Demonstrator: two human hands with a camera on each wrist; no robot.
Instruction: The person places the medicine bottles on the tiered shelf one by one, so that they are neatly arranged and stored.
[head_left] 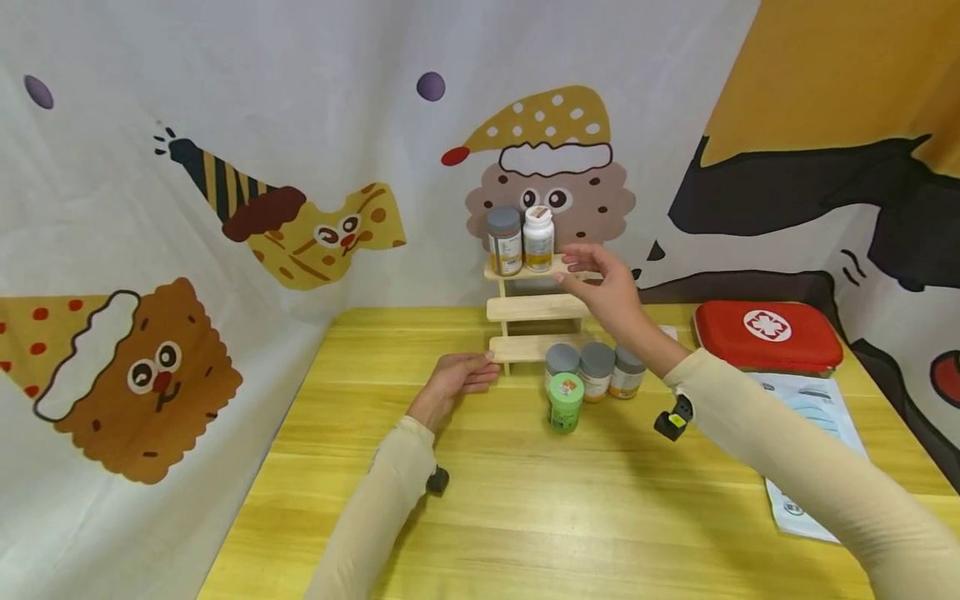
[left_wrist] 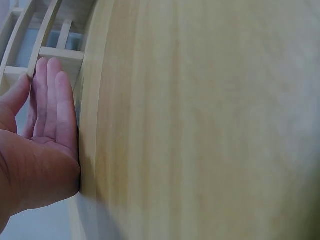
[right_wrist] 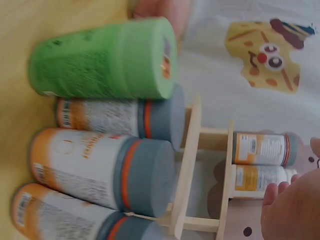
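Note:
A three-step wooden stand (head_left: 531,309) is at the back of the table. My left hand (head_left: 453,379) pinches the left end of its lowest step, thumb above and fingers below. On the top step, a grey-lidded bottle (head_left: 505,242) stands beside a smaller white bottle (head_left: 538,243). My right hand (head_left: 603,283) is just right of the white bottle, its fingers loosely bent and holding nothing. Three grey-lidded bottles (head_left: 597,377) stand on the table before the lowest step, with a green bottle (head_left: 564,407) in front of them. In the right wrist view, the green bottle (right_wrist: 102,60) looms close.
A red first-aid case (head_left: 768,336) lies at the back right of the table. Before it is a flat mask packet (head_left: 813,425), partly covered by my right sleeve (head_left: 795,450). A cartoon-printed curtain (head_left: 360,75) hangs behind the table (head_left: 525,517).

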